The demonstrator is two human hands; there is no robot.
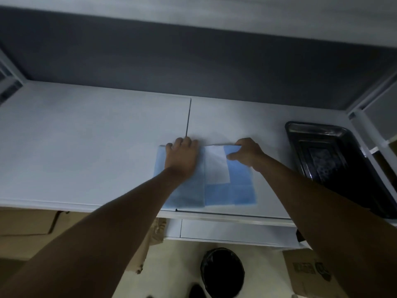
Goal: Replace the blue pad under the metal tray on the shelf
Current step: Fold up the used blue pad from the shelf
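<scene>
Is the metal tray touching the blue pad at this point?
Apart. The head view shows the metal tray at the shelf's right end, with bare white shelf between it and the blue pad, which both hands are handling.

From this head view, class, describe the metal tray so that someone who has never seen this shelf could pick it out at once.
Start at the wide white shelf and follow it to its far right end, past the folded blue pad that both hands are spreading. There, beside the white upright post, lies the metal tray. It is the only dark, shiny, rimmed rectangle on the shelf; nothing touches it.
</scene>
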